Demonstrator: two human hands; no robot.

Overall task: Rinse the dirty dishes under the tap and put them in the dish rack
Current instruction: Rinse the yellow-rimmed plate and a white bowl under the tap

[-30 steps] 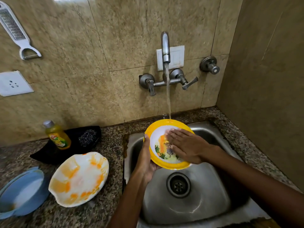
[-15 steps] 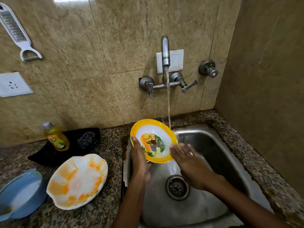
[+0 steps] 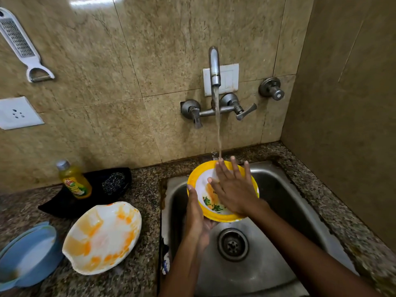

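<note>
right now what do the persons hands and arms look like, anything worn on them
Both arms are bare all the way to the frame edge, with no sleeves in view. The left hand and right hand wear no gloves, and no rings, watch or bracelets show on the fingers or wrists. The right hand's nails look short and unpainted.

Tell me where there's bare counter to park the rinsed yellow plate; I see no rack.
Free: the granite strip right of the sink, and a narrower strip between the stained white plate and the sink. Crowded: the left counter, with the blue bowl, black tray and soap bottle.
</note>
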